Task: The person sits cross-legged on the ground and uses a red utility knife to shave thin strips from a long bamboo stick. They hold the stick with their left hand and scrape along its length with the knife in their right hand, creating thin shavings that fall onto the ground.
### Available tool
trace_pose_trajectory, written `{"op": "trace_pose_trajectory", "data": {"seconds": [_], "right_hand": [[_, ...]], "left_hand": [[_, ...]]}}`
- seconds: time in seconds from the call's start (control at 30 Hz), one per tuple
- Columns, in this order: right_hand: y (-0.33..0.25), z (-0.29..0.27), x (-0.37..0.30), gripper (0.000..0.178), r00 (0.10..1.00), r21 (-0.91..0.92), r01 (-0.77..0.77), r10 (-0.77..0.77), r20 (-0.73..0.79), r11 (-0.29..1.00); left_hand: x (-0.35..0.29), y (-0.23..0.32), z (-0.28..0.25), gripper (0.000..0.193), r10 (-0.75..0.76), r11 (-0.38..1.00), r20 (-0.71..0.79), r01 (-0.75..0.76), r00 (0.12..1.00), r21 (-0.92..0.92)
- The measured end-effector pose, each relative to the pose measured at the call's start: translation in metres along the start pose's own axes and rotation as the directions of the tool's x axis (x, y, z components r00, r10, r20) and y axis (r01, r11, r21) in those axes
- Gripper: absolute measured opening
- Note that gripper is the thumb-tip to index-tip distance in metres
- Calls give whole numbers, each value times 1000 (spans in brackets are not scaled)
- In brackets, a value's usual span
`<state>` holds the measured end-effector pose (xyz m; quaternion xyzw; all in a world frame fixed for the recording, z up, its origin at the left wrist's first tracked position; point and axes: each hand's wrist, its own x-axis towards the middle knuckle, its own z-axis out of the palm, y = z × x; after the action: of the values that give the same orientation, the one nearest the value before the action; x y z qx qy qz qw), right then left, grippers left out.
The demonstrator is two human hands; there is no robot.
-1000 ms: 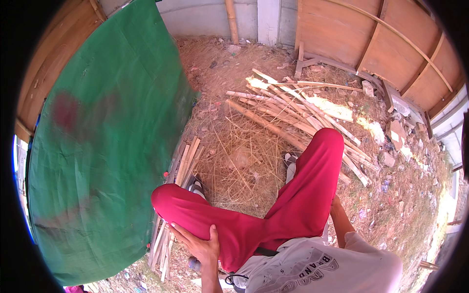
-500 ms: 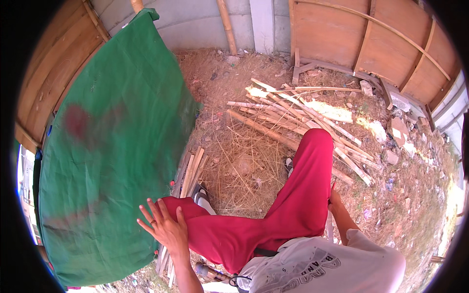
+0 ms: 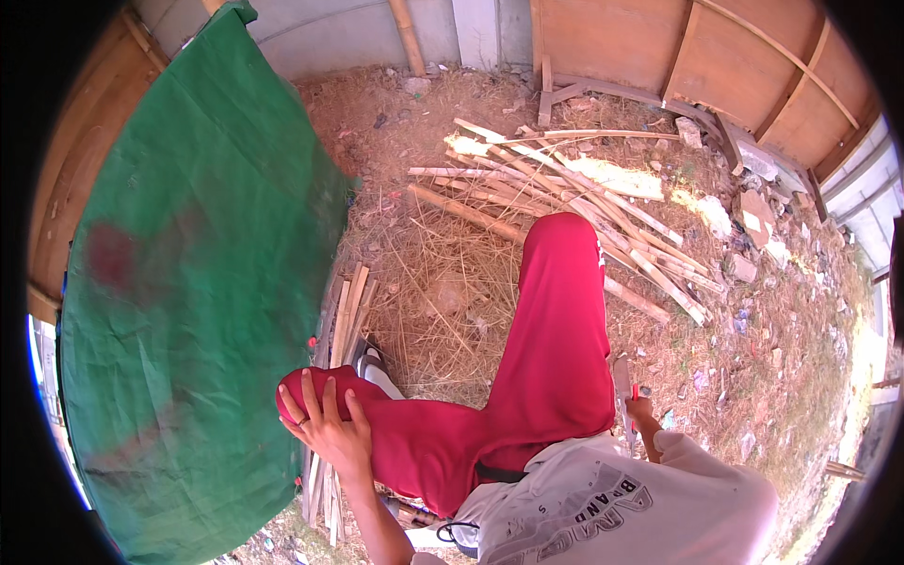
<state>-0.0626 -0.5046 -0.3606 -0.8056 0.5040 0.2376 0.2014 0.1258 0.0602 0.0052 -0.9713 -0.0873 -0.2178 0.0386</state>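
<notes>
My left hand (image 3: 334, 435) lies on the left knee of my red trousers (image 3: 433, 443), fingers spread and holding nothing. Low beside my right thigh, my right hand (image 3: 641, 411) is closed around a red-handled tool (image 3: 637, 390); its exact kind is unclear. A narrow, flat greyish piece (image 3: 621, 379) stands right by it, and whether the two belong together I cannot tell. Next to my left leg lie split bamboo strips (image 3: 347, 315) in a bundle, partly hidden behind the knee.
A large green sheet (image 3: 202, 282) hangs along the left side. Ahead lies a heap of bamboo poles and strips (image 3: 565, 198), with straw-like shavings (image 3: 452, 301) between my feet. Wooden panels (image 3: 612, 42) and a grey wall (image 3: 330, 33) stand behind. Rubble (image 3: 753, 217) litters the right.
My left hand has come down from beside the knee onto it. My right hand has moved lower and away from the right leg, bringing the red handle into view. The view has shifted right.
</notes>
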Motion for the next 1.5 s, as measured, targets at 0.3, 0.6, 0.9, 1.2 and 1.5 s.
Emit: {"op": "trace_pose_trajectory", "data": {"seconds": [0.3, 0.6, 0.9, 1.2, 1.5], "right_hand": [[51, -23, -7, 46, 997, -85, -76, 77, 10, 993], [76, -6, 27, 41, 981, -57, -186, 183, -57, 981], [82, 4, 4, 29, 954, -80, -68, 41, -298, 994], [76, 26, -42, 28, 885, -37, 47, -59, -462, 998], [68, 25, -43, 27, 919, -67, 112, -129, -372, 991]], "left_hand": [[6, 9, 7, 28, 7, 1000, -42, -6, 999, 19], [7, 11, 12, 26, 17, 1000, -34, -16, 999, 22], [11, 17, 12, 26, 20, 997, -15, -19, 1000, 73], [8, 16, 9, 25, -36, 997, -1, 36, 999, 74], [8, 14, 10, 26, -30, 998, -19, 31, 999, 50]]}}
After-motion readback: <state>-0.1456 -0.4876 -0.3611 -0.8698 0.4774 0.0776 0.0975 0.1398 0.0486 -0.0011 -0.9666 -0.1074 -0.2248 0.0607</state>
